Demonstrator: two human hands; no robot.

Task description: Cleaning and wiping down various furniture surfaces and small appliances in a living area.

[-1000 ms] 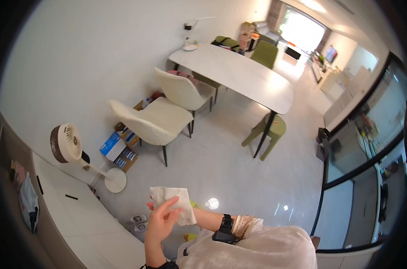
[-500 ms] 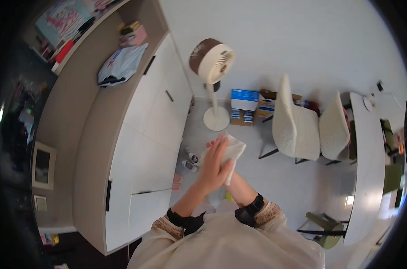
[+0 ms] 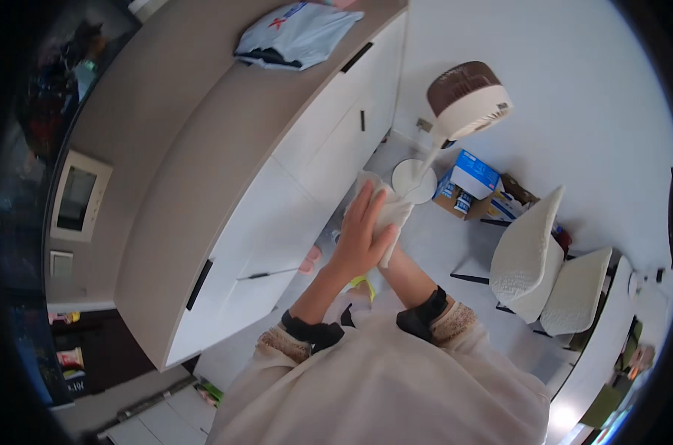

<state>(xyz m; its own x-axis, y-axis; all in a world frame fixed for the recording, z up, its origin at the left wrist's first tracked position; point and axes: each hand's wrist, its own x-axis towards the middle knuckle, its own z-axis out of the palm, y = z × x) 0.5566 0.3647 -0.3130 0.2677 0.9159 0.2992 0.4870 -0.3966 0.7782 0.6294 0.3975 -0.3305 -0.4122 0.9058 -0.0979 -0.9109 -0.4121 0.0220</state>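
White cloth (image 3: 396, 215) — one — is held two-handed, left hand (image 3: 356, 239) atop, right hand (image 3: 397, 262) beneath.

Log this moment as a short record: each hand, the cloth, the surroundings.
Left hand: laid over the white cloth, fingers extended
Right hand: hidden beneath the cloth, grip unclear
Cloth: rumpled, under the left hand
Picture left: white cabinet, light-grey bag on top
Beyond hands: standing fan
Picture right: two cream chairs
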